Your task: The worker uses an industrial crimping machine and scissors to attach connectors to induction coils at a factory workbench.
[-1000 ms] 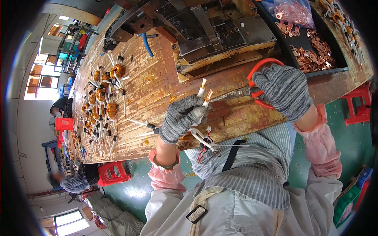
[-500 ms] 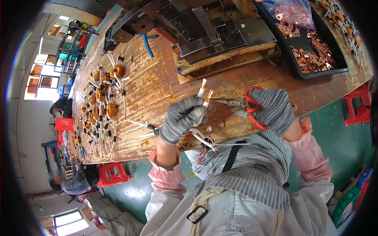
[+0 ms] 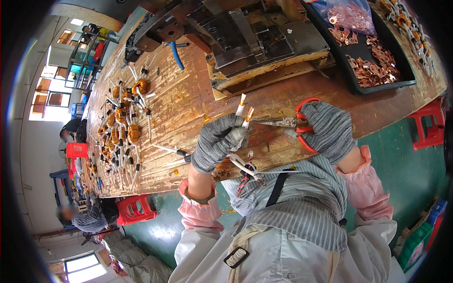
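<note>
My left hand (image 3: 218,141), in a grey knit glove, is closed around two white-sleeved wires (image 3: 240,111). Bare copper strands show at their upper ends. Below that hand hang more white leads (image 3: 240,162) and a thin twisted red-and-black wire, with part of a copper-wound coil (image 3: 225,163) half hidden under the glove. In my right hand (image 3: 330,129), also gloved, is a pair of red-handled scissors (image 3: 282,122), gripped by the loops. Their blades point left, with the tips beside the wire ends; whether they touch is too small to tell.
A heavy metal press fixture (image 3: 264,47) stands at the back. Right of it, a black tray (image 3: 390,87) holds copper terminals and a plastic bag. Copper-wound coils (image 3: 121,114) with white leads lie at left. Red stools (image 3: 137,210) stand by the bench; other people sit at far left.
The scissors have turned slightly in my right hand, and their upper handle loop now sits higher and farther from the lower one. My left hand and the wires stay almost in place.
</note>
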`<state>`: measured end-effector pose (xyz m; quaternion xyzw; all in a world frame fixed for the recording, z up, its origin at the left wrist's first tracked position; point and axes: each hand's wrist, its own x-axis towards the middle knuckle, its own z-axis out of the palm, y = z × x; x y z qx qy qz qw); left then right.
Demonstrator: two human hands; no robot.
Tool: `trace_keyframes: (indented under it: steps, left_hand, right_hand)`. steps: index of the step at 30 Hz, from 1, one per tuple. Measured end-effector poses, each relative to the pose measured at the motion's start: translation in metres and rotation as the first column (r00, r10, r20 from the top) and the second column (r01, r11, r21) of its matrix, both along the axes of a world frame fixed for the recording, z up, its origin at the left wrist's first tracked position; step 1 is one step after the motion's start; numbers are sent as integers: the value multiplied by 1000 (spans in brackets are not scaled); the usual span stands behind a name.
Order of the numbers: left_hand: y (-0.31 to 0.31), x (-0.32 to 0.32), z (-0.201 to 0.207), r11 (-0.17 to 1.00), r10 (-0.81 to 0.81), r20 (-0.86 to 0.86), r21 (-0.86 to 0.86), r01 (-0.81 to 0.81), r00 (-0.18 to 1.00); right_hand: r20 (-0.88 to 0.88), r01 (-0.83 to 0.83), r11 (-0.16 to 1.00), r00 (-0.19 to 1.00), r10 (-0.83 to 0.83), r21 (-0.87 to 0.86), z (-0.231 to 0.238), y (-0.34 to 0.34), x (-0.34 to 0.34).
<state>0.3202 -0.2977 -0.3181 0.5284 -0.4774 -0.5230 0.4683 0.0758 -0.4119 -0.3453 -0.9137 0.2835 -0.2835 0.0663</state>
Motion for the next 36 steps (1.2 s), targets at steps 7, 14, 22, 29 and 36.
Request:
trace_keyframes:
  steps: [7,14,22,29,36]
  left_hand:
    - [1,0,-2,999,29,-24,19,-29,999]
    - [-1,0,-2,1000,23,2,4,-23,1000]
    - [-1,-1,-1,1000,16,-10,7,-16,1000]
    - [1,-3,0,1000,9,-11,-7,-10,1000]
    - [0,-4,3,999,15,51,-36,-13,999]
  right_hand:
    - [-44,32,999,999,-30,31,6,3,0]
    - [-182,61,997,982,-50,54,17,1,-3]
    - [-247,72,997,967,-65,21,23,1,-5]
    - [-185,46,999,982,-40,29,26,2,-3]
    - [-137,45,988,990,-24,151,18,3,2]
